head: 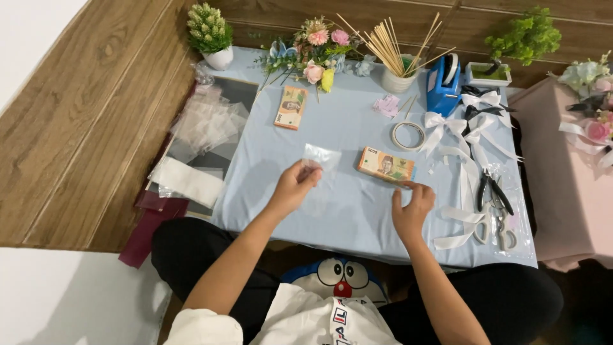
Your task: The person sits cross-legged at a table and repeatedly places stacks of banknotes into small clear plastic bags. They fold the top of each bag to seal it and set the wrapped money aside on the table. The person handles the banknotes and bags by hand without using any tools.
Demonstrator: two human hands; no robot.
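Left hand (pixel 295 185) raised, pinching a clear sleeve (pixel 321 157). Right hand (pixel 412 207) lowered on worktop (pixel 345 211), fingertips touching a banknote stack (pixel 385 165), gripping nothing.

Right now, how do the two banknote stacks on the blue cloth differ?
The near stack lies lengthwise, its corner under the right hand; the far stack stands end-on near the flowers, untouched. The left hand holds a clear sleeve beside the near one. Both are orange-toned bundles.

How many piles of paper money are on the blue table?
2. One banknote stack lies near the flowers at the back. The other banknote stack lies by the right hand, whose fingertips reach its near edge. None seems hidden.
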